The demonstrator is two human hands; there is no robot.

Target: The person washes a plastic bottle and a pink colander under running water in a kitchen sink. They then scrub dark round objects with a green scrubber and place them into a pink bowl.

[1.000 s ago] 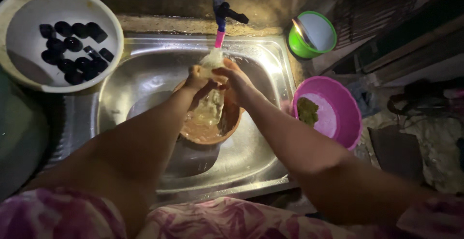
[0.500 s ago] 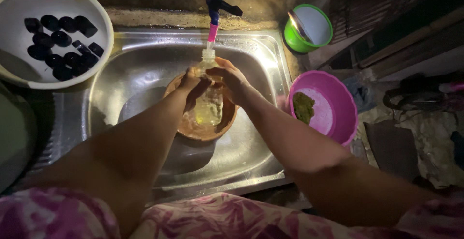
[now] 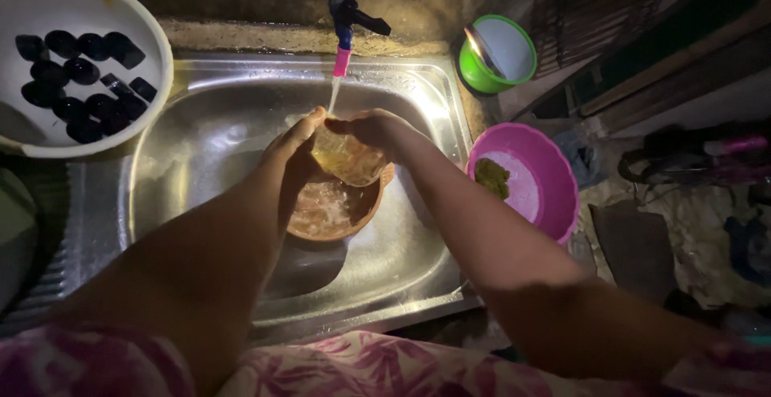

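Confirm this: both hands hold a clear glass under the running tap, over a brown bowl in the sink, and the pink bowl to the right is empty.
Not quite. The head view shows the pink bowl holds a green scrubber. The rest stands: left hand and right hand hold the glass under the tap, over the brown bowl.

White basin (image 3: 157,59) at 10 o'clock is cut by the top and left edges. Tap (image 3: 344,11) top at 12 o'clock is cropped. Dark clutter (image 3: 699,204) at 3 o'clock is unidentifiable.
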